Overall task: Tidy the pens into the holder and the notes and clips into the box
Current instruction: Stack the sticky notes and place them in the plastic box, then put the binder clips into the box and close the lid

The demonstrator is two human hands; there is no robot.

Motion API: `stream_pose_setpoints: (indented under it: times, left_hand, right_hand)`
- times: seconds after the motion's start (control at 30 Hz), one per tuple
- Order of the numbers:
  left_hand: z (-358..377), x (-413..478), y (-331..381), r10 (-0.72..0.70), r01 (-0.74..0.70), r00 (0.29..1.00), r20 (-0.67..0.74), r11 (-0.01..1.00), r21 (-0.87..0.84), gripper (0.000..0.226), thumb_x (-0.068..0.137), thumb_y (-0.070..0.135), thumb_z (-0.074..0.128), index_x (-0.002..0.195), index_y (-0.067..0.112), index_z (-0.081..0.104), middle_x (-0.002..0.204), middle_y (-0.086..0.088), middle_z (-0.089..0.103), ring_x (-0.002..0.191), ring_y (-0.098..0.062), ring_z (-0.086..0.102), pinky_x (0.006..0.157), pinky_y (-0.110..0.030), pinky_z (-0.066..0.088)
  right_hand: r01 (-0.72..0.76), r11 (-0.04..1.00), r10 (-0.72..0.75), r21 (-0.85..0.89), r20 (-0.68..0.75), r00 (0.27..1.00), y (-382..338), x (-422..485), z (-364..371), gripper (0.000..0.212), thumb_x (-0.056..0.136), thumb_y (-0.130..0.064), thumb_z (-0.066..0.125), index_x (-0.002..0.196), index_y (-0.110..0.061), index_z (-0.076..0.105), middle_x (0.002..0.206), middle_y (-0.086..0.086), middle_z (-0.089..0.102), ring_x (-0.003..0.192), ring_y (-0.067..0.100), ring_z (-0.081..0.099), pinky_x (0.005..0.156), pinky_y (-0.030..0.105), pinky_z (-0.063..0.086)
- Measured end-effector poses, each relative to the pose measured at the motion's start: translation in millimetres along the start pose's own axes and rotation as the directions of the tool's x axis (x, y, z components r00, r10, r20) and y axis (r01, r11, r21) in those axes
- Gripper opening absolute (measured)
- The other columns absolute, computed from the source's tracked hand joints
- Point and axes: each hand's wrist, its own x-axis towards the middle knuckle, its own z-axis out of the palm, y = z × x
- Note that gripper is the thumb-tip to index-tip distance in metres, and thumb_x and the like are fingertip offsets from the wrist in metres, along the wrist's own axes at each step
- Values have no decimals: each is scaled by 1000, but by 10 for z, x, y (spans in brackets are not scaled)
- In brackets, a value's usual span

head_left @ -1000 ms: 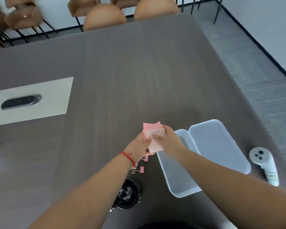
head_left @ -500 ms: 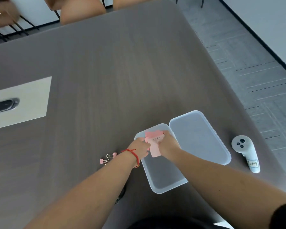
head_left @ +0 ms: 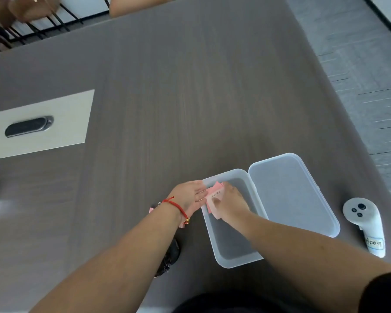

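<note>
Pink notes (head_left: 215, 195), a small stack with faint writing on the top sheet, sat at the far left corner of the open clear box (head_left: 233, 259), partly inside it and over its left wall. Right hand (head_left: 229, 205) lay on the stack from the near side, fingers curled down over the sheets, thumb on top; it had hold of them. Left hand (head_left: 190, 196) was just outside the box's left wall, fingers straightened and loosely spread, tips touching the stack's left edge; whether it gripped anything, could not tell. Red string bracelet (head_left: 175, 205) on the left wrist.

Box lid (head_left: 291, 193) lay flat and open, hinged to the box's right side. Pink binder clips (head_left: 152, 209) showed on the table just left of the left wrist, mostly hidden by the forearm. Black pen holder (head_left: 171, 256) peeked from under the left forearm, near the box's near left corner.

White handheld controller (head_left: 363, 224) with a handwritten label lay right of the lid. A pale inset panel (head_left: 61, 114) with a dark oval grommet (head_left: 28, 126) sat far left on the grey-brown table (head_left: 190, 86).
</note>
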Motion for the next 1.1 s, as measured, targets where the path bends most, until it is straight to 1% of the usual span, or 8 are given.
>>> stream_pose_setpoints:
  times: [0.17,0.5,0.6,0.73,0.8,0.9,1.0,1.1]
  left_hand:
    - [3,9,6,19,-20,999,26,1000,22,8,96,11,50,97,10,58,116,-12,56,109,-30,57,102,-40,44]
    - [-407,-37,237,51,-46,995,90,997,-54,22,97,20,47,116,11,55,118,-7,62,112,-29,58,98,-44,44]
    - [-668,-17,274,29,-28,999,25,999,-34,13,97,19,48,101,13,59,105,-5,66,96,-25,64,83,-39,50]
    - [-1145,130,212,67,-39,985,-156,984,172,14,97,8,45,109,13,52,97,-9,59,77,-20,58,68,-32,49]
    - [-1414,239,132,164,-8,959,-231,831,556,28,93,7,51,120,13,54,112,-13,57,84,-24,58,70,-29,50]
    - [-1744,277,-10,343,72,915,-214,382,921,52,81,18,66,130,22,53,134,-16,48,114,-33,55,97,-34,47]
    - [-1919,179,-161,264,73,955,-132,224,972,78,71,31,76,139,35,39,139,-13,35,125,-37,45,107,-40,41]
    - [-2022,166,-342,190,62,978,-89,144,988,99,61,33,84,141,43,26,133,-10,34,120,-37,48,102,-43,46]
  right_hand:
    - [-30,960,13,-278,-64,998,-5,67,-74,62,90,-42,49,143,-13,33,142,9,37,134,29,34,109,42,32]
    - [-103,994,105,22,-108,989,-2,217,-376,64,95,-50,37,143,-8,31,146,7,36,131,28,41,94,37,38]
    - [-123,988,132,89,-104,986,-40,185,-452,64,96,-50,38,144,-10,30,145,8,35,127,30,45,92,40,43]
    - [-40,989,63,141,-164,984,-203,-4,-424,58,94,-42,46,146,-20,29,144,6,37,126,30,45,96,46,46]
    - [118,981,-60,154,-335,940,-366,-188,-373,52,93,-34,49,142,-21,36,143,3,40,126,26,46,101,45,44]
    - [463,886,-412,-10,-473,779,-686,-509,-218,43,91,-26,57,132,-19,46,129,0,49,116,19,53,98,34,45]
    - [591,789,-614,-166,-202,763,-945,-671,115,50,89,-23,59,136,-23,41,125,1,46,108,21,56,90,31,47]
    - [470,773,-488,-425,75,870,-1026,-562,515,71,85,-22,64,142,-32,23,127,10,37,103,31,54,82,38,49]
